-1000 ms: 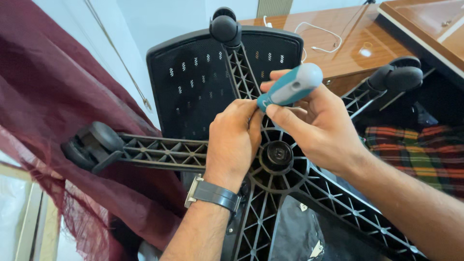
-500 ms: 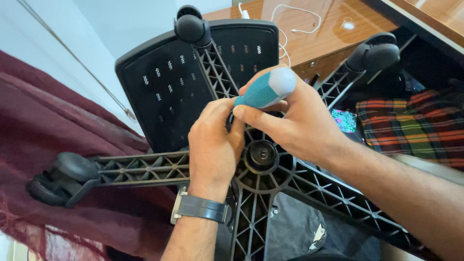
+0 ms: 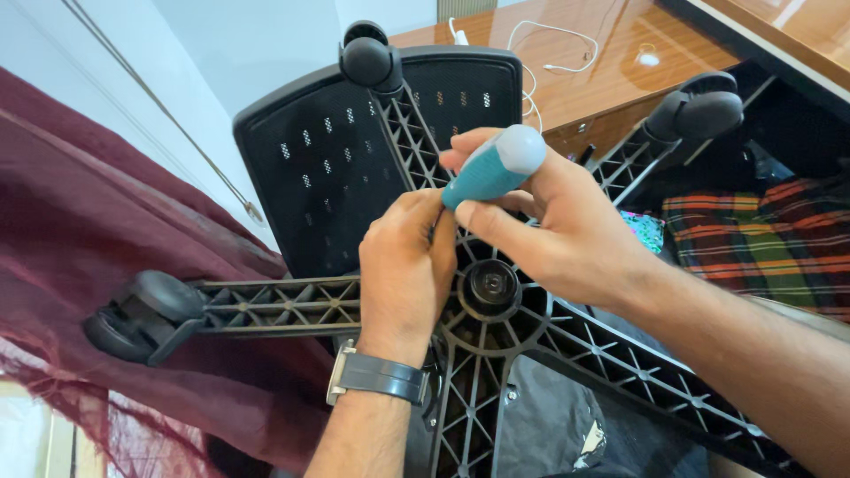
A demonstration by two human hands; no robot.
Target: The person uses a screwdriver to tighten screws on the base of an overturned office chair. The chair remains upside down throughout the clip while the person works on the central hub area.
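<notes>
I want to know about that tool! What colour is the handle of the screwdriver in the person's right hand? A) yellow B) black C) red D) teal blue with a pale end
D: the right hand grips a screwdriver whose handle is teal blue with a pale cap, above the black chair base, while the left hand rests beside its tip.
</notes>
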